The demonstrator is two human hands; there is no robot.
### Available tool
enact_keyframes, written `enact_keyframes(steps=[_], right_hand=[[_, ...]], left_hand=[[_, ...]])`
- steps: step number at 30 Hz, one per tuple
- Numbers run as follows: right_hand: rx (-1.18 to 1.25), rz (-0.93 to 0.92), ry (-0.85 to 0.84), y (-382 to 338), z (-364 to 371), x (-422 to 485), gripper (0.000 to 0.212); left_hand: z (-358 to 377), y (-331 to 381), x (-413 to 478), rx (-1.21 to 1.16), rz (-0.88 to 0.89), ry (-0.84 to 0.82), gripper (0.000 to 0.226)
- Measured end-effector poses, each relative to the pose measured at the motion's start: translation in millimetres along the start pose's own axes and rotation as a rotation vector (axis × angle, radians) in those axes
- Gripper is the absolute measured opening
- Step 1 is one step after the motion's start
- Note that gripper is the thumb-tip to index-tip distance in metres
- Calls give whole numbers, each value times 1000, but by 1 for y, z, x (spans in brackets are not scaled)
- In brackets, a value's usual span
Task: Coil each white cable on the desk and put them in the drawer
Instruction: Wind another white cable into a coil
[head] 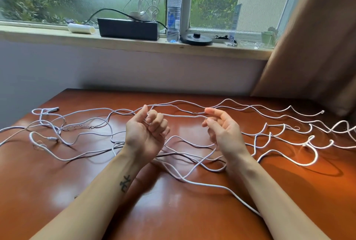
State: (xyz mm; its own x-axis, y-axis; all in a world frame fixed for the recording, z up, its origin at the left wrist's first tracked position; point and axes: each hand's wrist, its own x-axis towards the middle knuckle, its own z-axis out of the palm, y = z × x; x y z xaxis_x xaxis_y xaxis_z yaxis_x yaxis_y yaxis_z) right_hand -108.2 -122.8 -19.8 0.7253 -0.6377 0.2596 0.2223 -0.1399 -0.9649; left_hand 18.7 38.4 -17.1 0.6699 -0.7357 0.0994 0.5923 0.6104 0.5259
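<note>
Several long white cables lie tangled and spread across the glossy brown desk. My left hand is raised palm up above the desk's middle, its fingers curled round one white cable. That cable runs taut to the right to my right hand, which is palm up with loosely spread fingers; the cable passes over its fingertips. Wavy, kinked cable sections lie at the right. No drawer is in view.
Behind the desk, a windowsill holds a black box with cords on top, a water bottle, a black round base and a white tube. A brown curtain hangs at the right.
</note>
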Motion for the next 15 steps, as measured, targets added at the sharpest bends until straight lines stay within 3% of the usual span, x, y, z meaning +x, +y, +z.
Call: enact_keyframes(steps=[6, 15], right_hand=[[-573, -274, 91, 10, -6, 1, 13], [-705, -284, -82, 16, -7, -2, 9]], left_hand=[[-1, 1, -1, -74, 10, -8, 55], [0, 4, 3, -154, 68, 19, 46]])
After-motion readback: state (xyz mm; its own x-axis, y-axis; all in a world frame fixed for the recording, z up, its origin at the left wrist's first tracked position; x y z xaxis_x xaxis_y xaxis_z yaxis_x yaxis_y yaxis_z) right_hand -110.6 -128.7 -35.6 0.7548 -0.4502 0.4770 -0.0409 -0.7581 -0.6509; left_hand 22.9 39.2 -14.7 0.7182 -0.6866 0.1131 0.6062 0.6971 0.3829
